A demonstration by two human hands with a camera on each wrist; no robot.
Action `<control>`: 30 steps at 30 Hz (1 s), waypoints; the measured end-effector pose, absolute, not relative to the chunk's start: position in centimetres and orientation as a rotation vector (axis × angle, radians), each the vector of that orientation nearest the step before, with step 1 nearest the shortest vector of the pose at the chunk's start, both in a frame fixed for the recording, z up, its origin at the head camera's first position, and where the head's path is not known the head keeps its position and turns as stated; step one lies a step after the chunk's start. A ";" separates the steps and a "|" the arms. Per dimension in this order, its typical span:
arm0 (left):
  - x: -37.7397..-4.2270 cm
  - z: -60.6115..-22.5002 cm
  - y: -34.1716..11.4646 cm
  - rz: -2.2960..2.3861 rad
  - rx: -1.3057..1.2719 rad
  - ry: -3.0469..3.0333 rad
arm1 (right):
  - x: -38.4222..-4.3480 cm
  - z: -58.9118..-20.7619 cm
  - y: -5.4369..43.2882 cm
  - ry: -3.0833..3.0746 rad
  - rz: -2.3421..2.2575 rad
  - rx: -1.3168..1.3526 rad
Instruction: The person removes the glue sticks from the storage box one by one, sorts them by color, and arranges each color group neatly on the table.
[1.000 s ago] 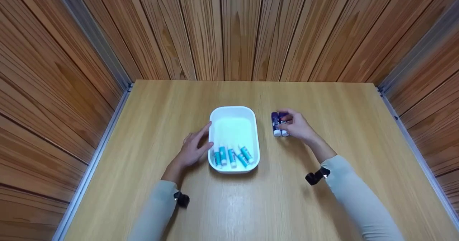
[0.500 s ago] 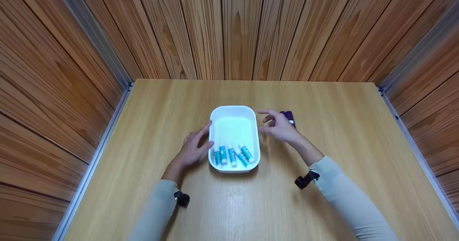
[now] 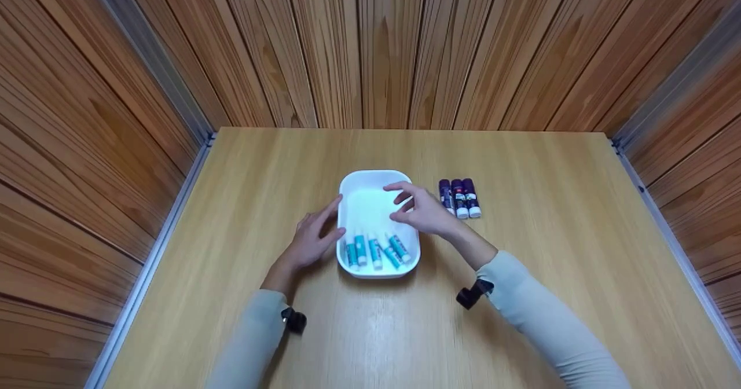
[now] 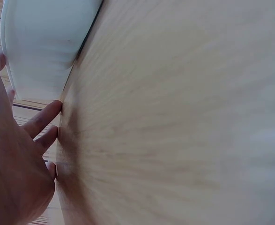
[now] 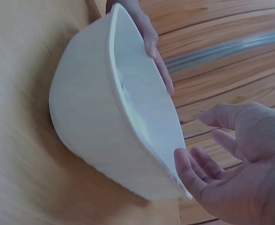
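Note:
A white plastic tub (image 3: 379, 204) stands mid-table with several teal glue sticks (image 3: 375, 253) lying at its near end. My left hand (image 3: 310, 239) rests on the tub's left rim, thumb and index finger spread along it; the left wrist view shows its other fingertips (image 4: 55, 107) down at the table. Over the tub's right rim hovers my right hand (image 3: 425, 210), fingers loosely bent and apart, holding nothing. The right wrist view shows that hand (image 5: 249, 164) beside the rim. To its right, three dark purple glue sticks (image 3: 459, 198) with white ends lie side by side in a row.
The wooden table (image 3: 370, 331) carries the tub and glue sticks. Wood-plank walls (image 3: 382, 47) enclose it at the back and both sides, with metal rails (image 3: 156, 244) along the side edges. Each wrist wears a small black camera (image 3: 474, 293).
My right hand has left the purple glue sticks and moved left over the tub, uncovering all three. My left hand, the tub and the teal glue sticks have stayed put.

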State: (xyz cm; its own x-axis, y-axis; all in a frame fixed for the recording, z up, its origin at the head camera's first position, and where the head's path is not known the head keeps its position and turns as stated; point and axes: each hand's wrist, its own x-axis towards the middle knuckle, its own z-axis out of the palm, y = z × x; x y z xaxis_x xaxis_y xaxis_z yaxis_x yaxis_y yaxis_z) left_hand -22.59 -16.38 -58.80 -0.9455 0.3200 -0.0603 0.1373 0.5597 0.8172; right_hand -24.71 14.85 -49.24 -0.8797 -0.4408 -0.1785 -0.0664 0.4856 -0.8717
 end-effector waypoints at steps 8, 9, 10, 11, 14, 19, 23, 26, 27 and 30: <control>-22.6 -58.8 -16.4 1.329 0.395 2.601 | -24.3 -49.6 13.5 2.258 -1.291 -0.463; -22.6 -58.8 -16.4 1.327 0.395 2.602 | -24.2 -49.7 13.4 2.242 -1.285 -0.462; -22.6 -58.8 -16.4 1.327 0.395 2.603 | -24.2 -49.8 13.3 2.229 -1.279 -0.461; -22.6 -58.8 -16.5 1.325 0.394 2.605 | -24.1 -49.9 13.2 2.218 -1.270 -0.462; -22.5 -58.8 -16.5 1.322 0.397 2.608 | -23.9 -50.3 12.8 2.198 -1.254 -0.470; -22.4 -58.7 -16.4 1.328 0.398 2.610 | -23.6 -50.5 12.4 2.181 -1.217 -0.486; -22.3 -58.7 -16.4 1.322 0.388 2.615 | -23.5 -50.5 12.0 2.157 -1.178 -0.497; -22.3 -58.8 -16.4 1.318 0.389 2.614 | -23.4 -50.8 11.7 2.152 -1.150 -0.502; -22.3 -58.8 -16.3 1.320 0.390 2.613 | -23.5 -50.9 11.6 2.152 -1.147 -0.503; -22.3 -58.7 -16.3 1.333 0.392 2.605 | -23.4 -51.1 11.3 2.150 -1.144 -0.499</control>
State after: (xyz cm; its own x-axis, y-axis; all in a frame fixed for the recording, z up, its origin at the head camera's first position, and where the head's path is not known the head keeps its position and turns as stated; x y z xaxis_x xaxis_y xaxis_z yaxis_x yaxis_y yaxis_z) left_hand -22.35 -16.35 -58.74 -0.9473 0.3169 -0.0470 0.1472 0.5608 0.8147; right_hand -23.44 11.34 -51.14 -0.7206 -0.5917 -0.3614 -0.0308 0.5481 -0.8359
